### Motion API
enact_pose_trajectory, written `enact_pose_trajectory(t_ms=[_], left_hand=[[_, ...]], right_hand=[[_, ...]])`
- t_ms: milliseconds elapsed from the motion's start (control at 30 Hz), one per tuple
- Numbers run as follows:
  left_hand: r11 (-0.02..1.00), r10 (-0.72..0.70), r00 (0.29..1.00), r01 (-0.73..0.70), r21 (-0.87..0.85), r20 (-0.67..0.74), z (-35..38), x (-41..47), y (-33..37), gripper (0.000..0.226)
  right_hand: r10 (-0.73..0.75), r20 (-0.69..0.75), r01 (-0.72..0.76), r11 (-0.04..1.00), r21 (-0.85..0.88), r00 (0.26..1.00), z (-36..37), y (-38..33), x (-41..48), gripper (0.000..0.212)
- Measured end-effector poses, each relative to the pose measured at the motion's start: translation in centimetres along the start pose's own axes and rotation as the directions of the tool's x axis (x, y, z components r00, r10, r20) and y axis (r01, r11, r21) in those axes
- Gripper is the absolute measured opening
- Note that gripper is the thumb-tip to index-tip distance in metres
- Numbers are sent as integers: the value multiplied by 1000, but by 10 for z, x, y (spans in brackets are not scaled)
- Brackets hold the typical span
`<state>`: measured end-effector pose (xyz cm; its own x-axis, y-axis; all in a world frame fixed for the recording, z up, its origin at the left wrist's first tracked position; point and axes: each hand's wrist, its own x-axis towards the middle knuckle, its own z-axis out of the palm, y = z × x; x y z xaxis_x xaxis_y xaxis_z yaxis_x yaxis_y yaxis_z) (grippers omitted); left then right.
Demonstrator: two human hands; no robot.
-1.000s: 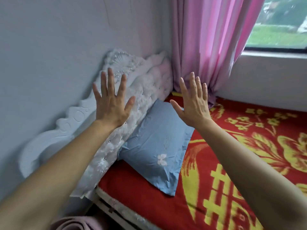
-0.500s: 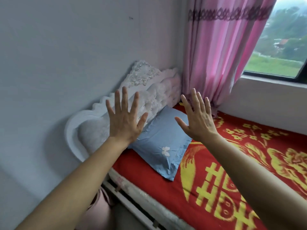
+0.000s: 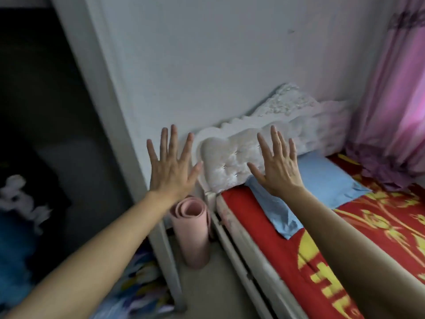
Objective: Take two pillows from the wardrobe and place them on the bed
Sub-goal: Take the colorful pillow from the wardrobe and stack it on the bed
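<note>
A light blue pillow [image 3: 322, 180] lies on the bed [image 3: 264, 222], which has a red and yellow cover, against the white tufted headboard [image 3: 232, 157]. My left hand [image 3: 171, 166] is raised with fingers spread, empty, in front of the wall left of the headboard. My right hand [image 3: 277, 168] is also spread and empty, held above the pillow's near end. At the far left the dark open wardrobe [image 3: 46, 111] shows blue and white bedding [image 3: 16, 222] inside; whether it is a pillow I cannot tell.
A rolled pink mat [image 3: 192, 231] stands on the floor between the wardrobe's white side panel [image 3: 119, 125] and the bed frame. Pink curtains [image 3: 395, 111] hang at the right, touching the bed. Patterned fabric [image 3: 138, 284] lies low in the wardrobe.
The view has swung left from the bed and window toward the wardrobe, which has come into sight. Both hands stay spread and empty, now nearer the headboard's left end.
</note>
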<state>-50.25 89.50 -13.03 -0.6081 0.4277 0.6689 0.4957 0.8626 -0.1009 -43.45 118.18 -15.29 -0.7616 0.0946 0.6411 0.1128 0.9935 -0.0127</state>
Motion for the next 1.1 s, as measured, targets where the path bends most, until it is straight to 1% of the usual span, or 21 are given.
enact_pose_trajectory(t_ms=[100, 200, 300, 367, 433, 500, 567, 700, 800, 900, 967, 1100], left_hand=[[994, -45, 992, 33, 100, 115, -26, -67, -20, 73], [975, -124, 979, 89, 204, 164, -58, -116, -56, 74], [956, -167, 972, 119, 267, 164, -92, -155, -100, 74], [948, -180, 972, 131, 289, 150, -112, -174, -132, 73], [945, -202, 971, 160, 285, 127, -130, -191, -166, 72], [942, -233, 967, 198, 272, 104, -145, -208, -200, 73], [939, -257, 962, 225, 261, 95, -158, -230, -235, 74], [942, -227, 969, 195, 275, 92, -178, -278, -306, 74], [937, -250, 963, 214, 275, 102, -185, -303, -349, 75], [940, -263, 952, 217, 262, 157, -179, -319, -380, 74], [940, -277, 945, 229, 252, 175, -168, -325, -395, 74], [949, -279, 931, 229, 219, 236, -133, -331, -412, 74]], right_hand=[[-36, 59, 30, 995, 92, 998, 9, -48, -36, 84], [-107, 126, 91, 988, 126, 986, 5, -101, -55, 86], [-155, 129, 134, 979, 156, 980, -10, -158, -63, 87], [-195, 99, 177, 971, 162, 976, -21, -194, -65, 86], [-223, 66, 211, 965, 155, 972, -31, -231, -67, 85], [-219, 45, 211, 968, 135, 975, -37, -267, -68, 84], [-196, 56, 188, 974, 130, 979, -40, -305, -69, 85], [-222, 114, 210, 972, 109, 968, -34, -386, -78, 87], [-259, 138, 240, 961, 140, 956, -30, -443, -88, 87], [-338, 161, 318, 938, 136, 927, -24, -485, -94, 86], [-363, 176, 343, 930, 133, 915, -16, -503, -94, 85], [-347, 219, 328, 937, 120, 912, 11, -519, -91, 84]])
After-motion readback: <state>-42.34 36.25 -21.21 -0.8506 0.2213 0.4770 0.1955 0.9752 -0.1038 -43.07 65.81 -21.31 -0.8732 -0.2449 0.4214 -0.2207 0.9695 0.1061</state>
